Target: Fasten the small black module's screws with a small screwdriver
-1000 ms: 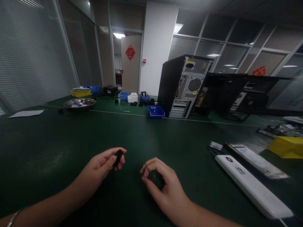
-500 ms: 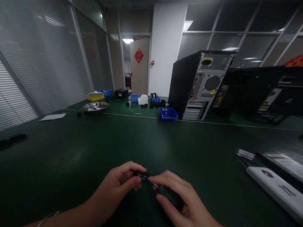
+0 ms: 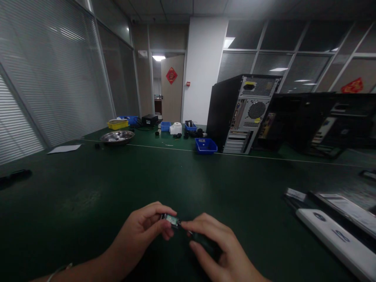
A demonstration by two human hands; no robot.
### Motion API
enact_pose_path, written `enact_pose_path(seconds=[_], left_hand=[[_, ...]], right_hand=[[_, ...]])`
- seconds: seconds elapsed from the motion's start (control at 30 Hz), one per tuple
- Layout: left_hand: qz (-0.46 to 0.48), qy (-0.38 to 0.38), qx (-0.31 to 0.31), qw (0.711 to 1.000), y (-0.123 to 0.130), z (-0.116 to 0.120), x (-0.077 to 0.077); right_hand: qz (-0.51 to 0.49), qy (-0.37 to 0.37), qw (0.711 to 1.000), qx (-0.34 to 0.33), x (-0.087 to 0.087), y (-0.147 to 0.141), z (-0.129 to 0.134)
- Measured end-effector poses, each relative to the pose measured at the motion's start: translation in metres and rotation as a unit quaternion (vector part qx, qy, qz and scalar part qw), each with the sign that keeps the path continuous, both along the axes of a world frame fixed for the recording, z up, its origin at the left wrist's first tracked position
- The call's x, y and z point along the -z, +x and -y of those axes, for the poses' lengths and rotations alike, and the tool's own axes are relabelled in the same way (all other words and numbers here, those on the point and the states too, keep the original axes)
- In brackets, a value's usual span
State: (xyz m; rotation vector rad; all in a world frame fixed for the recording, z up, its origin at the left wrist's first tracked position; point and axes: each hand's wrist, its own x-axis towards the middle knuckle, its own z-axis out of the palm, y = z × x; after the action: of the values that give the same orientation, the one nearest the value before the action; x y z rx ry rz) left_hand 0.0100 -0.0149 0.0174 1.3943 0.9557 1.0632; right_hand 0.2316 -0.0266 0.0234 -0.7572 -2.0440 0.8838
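My left hand [image 3: 147, 225] pinches a small green circuit board [image 3: 172, 220] with dark edges between thumb and fingers, just above the green table. In my right hand [image 3: 219, 243] is a screwdriver [image 3: 202, 241] with a dark handle, partly hidden by the fingers. Its thin metal shaft points left, toward the board's right end. The right index fingertip lies close to that end; whether the tip touches the board I cannot tell.
A blue bin [image 3: 206, 152] stands before a black computer tower [image 3: 225, 109]. Farther left are a metal bowl [image 3: 117, 137] and a yellow basket [image 3: 118, 124]. A white slab-shaped device [image 3: 335, 231] lies at the right, and a paper sheet [image 3: 64, 149] at the far left.
The small piece in my left hand has turned, so its green board face now shows. My right hand has shifted slightly left with the screwdriver. The camera view has tilted up a little.
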Motion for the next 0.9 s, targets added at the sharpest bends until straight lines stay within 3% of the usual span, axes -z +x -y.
enact_pose_path(seconds=[0.57,0.9], left_hand=[[-0.023,-0.053,0.01,0.998,0.003,0.004,-0.003],[0.049,-0.127,0.038,0.99,0.007,0.005,-0.011]], right_hand=[[0.024,0.006,1.0,0.016,0.003,0.0,0.004],[-0.008,0.009,1.0,0.005,0.004,-0.002,0.004]])
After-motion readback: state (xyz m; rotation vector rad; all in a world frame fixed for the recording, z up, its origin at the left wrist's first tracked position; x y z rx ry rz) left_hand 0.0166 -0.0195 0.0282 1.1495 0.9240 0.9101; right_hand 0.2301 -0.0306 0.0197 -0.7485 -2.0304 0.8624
